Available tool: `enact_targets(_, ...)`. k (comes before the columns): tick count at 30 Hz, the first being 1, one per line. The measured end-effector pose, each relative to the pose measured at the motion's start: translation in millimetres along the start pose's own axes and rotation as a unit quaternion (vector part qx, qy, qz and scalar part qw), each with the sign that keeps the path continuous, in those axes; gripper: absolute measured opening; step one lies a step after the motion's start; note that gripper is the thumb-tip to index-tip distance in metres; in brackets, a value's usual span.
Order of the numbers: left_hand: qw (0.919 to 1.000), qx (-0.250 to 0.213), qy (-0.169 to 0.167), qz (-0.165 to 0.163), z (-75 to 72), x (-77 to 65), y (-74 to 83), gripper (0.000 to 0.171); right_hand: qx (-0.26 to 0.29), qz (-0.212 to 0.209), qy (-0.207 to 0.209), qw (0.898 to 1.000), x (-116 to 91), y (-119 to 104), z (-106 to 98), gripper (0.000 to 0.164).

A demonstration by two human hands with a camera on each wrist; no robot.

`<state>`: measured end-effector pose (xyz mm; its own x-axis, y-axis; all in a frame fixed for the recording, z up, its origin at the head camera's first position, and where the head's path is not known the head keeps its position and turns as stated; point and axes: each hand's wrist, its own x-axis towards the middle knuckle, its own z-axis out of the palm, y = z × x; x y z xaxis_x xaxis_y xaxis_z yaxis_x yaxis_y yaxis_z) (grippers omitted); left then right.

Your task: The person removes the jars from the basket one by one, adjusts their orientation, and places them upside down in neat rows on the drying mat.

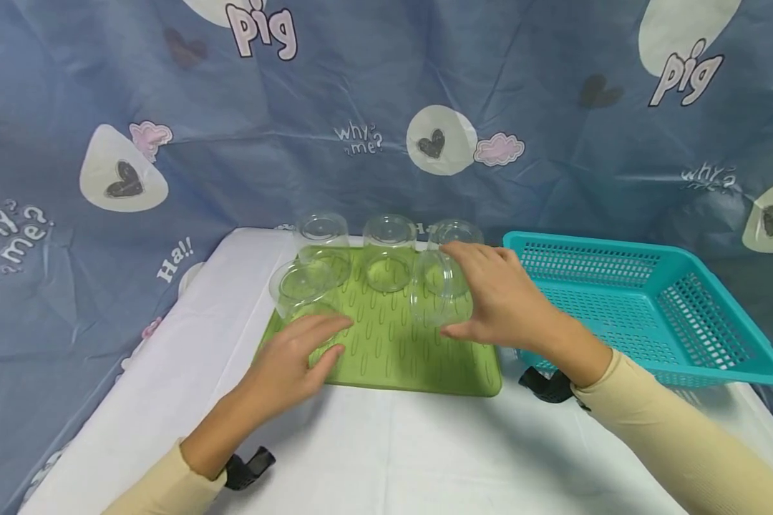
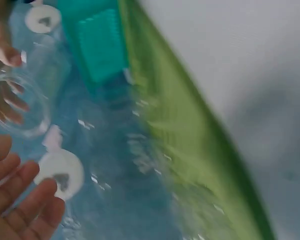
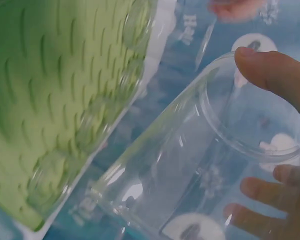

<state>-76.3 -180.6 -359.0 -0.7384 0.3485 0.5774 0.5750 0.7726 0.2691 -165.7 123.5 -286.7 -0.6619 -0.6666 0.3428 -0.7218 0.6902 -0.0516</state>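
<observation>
My right hand (image 1: 499,297) grips a clear glass (image 1: 436,293), tipped on its side above the green drying mat (image 1: 386,365). In the right wrist view the thumb presses one side of this glass (image 3: 165,165) near its thick base, with the fingers round the other side. My left hand (image 1: 296,357) is held over the front left of the mat, thumb and fingers apart and nothing between them. It partly hides a clear glass (image 1: 299,282) there. Farther back stand more glasses: one at left (image 1: 322,247), one in the middle (image 1: 389,254), and one at right (image 1: 457,232) partly behind the held glass.
A teal plastic basket (image 1: 683,372) with perforated sides stands to the right of the mat. A white cloth (image 1: 386,450) covers the table. Behind it hangs a blue printed curtain (image 1: 309,172).
</observation>
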Motion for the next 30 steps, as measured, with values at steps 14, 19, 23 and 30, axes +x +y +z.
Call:
enact_targets(14, 0.9257, -0.316, -0.121, -0.168, 24.0, 51.0, 33.2, 0.103, -0.106, -0.106, 0.096, 0.984, -2, -48, 25, 0.104)
enact_targets(19, 0.9259, -0.326, -0.1, -0.163, 24.9, 50.0, 32.6, 0.098, -0.119, -0.105, 0.101, 0.982, -3, -51, 26, 0.104)
enact_targets(23, 0.9274, -0.323, -0.099, -0.161, 23.7, 49.8, 32.2, 0.096, -0.116, -0.09, 0.088, 0.985, -5, -53, 27, 0.106)
enact_targets(30, 0.9365, -0.306, -0.088, -0.147, 20.8, 46.4, 31.4, 0.092, -0.127, -0.052, 0.078, 0.987, -12, -56, 28, 0.109)
